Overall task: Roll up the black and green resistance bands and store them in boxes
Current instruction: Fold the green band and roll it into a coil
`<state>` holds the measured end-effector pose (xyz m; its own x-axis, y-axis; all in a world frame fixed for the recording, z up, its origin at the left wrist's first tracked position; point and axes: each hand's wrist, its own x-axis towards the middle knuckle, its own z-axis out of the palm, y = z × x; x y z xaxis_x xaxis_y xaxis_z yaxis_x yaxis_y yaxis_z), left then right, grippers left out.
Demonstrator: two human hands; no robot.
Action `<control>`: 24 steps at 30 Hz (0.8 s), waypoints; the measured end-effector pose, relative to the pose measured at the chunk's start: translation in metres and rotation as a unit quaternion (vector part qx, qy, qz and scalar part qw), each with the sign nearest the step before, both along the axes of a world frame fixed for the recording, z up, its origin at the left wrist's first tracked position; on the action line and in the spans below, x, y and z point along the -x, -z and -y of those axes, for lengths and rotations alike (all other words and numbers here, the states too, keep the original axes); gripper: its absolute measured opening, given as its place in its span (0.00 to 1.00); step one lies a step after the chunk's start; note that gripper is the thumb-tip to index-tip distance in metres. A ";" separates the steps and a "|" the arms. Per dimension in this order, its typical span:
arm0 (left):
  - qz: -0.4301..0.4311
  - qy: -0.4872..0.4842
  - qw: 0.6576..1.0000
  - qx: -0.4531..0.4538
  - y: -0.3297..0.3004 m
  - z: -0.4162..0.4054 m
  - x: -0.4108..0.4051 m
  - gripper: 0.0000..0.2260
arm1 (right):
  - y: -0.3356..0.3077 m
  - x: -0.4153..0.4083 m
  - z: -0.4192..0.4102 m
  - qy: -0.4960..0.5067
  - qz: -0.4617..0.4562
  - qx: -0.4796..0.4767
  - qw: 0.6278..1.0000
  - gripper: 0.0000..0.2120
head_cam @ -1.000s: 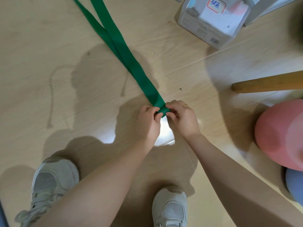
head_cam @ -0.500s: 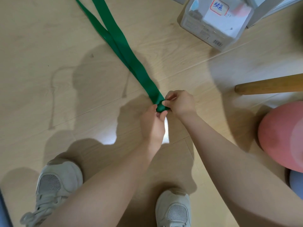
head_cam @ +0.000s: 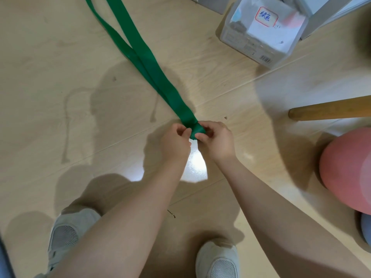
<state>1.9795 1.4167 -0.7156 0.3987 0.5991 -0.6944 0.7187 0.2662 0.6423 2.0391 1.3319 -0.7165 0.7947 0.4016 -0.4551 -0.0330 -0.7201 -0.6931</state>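
A long green resistance band point(head_cam: 148, 63) lies flat on the wooden floor, running from the top left down to my hands at the centre. Its near end is a small tight roll point(head_cam: 197, 131). My left hand point(head_cam: 174, 143) pinches the roll's left side. My right hand point(head_cam: 216, 140) pinches its right side with thumb and fingers curled round it. A clear plastic box point(head_cam: 259, 31) with a red-bordered label stands at the top right. No black band shows in this view.
A wooden leg point(head_cam: 329, 110) sticks in from the right edge. A pink ball point(head_cam: 349, 169) sits at the right, with a bluish object point(head_cam: 366, 229) below it. My two light shoes point(head_cam: 68, 235) point(head_cam: 217, 259) stand at the bottom. A grey furniture base point(head_cam: 329, 15) is behind the box.
Both hands kept turning the near end of the green band, so the roll has grown a little. The hands shifted slightly between frames and the camera drifted.
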 end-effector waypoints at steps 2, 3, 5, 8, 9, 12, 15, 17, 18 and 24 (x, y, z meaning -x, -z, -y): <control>-0.058 0.104 0.984 -0.131 0.000 -0.011 0.002 0.04 | -0.001 -0.004 -0.008 0.043 -0.052 -0.005 0.998 0.10; -0.066 0.151 0.967 -0.194 -0.002 -0.016 0.003 0.05 | -0.003 -0.008 -0.011 0.063 -0.080 -0.006 0.995 0.07; -0.026 0.229 0.941 -0.248 -0.007 -0.022 0.003 0.08 | -0.004 -0.015 -0.014 0.088 -0.111 -0.004 0.990 0.09; 0.032 0.334 0.911 -0.238 -0.014 -0.030 0.005 0.12 | -0.007 -0.016 -0.014 0.119 -0.134 -0.032 0.983 0.12; 0.048 0.363 0.901 -0.234 -0.013 -0.034 0.008 0.14 | -0.006 -0.016 -0.015 0.131 -0.138 -0.041 0.981 0.12; 0.070 0.443 0.863 -0.233 -0.006 -0.047 0.009 0.15 | -0.003 -0.022 -0.019 0.151 -0.140 -0.044 0.978 0.13; 0.099 0.441 0.865 -0.216 0.004 -0.064 0.002 0.11 | 0.000 -0.024 -0.028 0.128 -0.099 -0.027 0.986 0.10; 0.109 0.460 0.851 -0.228 0.007 -0.072 -0.002 0.12 | 0.003 -0.014 -0.029 0.086 -0.015 -0.024 0.996 0.08; 0.117 0.476 0.839 -0.236 0.009 -0.074 -0.004 0.12 | 0.005 -0.008 -0.026 0.068 0.025 -0.025 0.997 0.06; 0.127 0.512 0.822 -0.215 0.014 -0.087 -0.013 0.14 | 0.013 0.015 -0.020 -0.023 0.075 0.023 0.997 0.23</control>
